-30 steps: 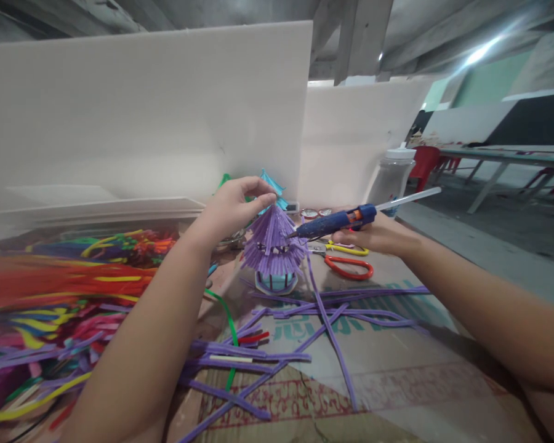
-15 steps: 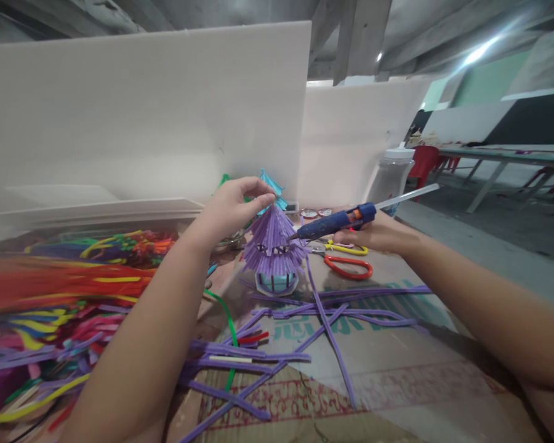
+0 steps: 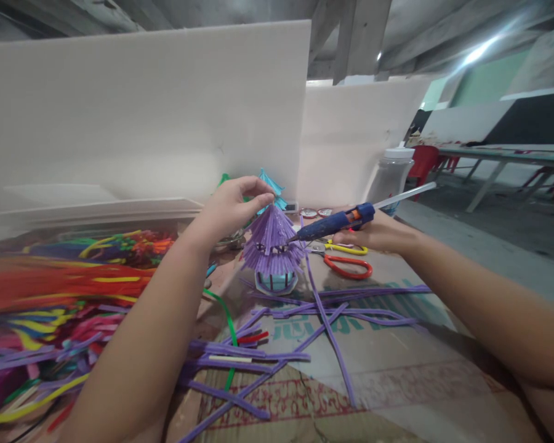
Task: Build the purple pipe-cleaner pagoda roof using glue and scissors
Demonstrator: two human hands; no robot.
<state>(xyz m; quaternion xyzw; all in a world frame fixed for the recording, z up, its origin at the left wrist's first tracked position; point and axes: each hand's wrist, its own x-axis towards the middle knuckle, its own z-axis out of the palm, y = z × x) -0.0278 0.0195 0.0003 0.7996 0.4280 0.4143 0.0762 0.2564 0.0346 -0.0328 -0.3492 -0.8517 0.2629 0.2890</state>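
Note:
A small pavilion model (image 3: 274, 261) with a two-tier roof of purple pipe cleaners stands upright in the middle of the table. My left hand (image 3: 242, 203) pinches the peak of its roof between thumb and fingertips. In my right hand (image 3: 367, 234) is a blue glue gun (image 3: 332, 224), a clear glue stick jutting from its back end. The gun's nozzle points left, at the right side of the roof near the gap between the tiers; whether it touches I cannot tell. A light-blue roofed piece (image 3: 272, 184) shows behind my left fingers, partly hidden.
Purple pipe cleaners (image 3: 327, 332) lie across the cardboard in front. Scissors with red handles (image 3: 348, 267) and yellow handles (image 3: 351, 248) lie right of the model. Piles of coloured pipe cleaners (image 3: 64, 283) fill the left. A clear bottle (image 3: 392, 175) stands behind my right hand, near white boards (image 3: 143, 117).
The model has turned or leaned very slightly to the left under my left hand. The glue gun has shifted a little, its nozzle staying close to the roof.

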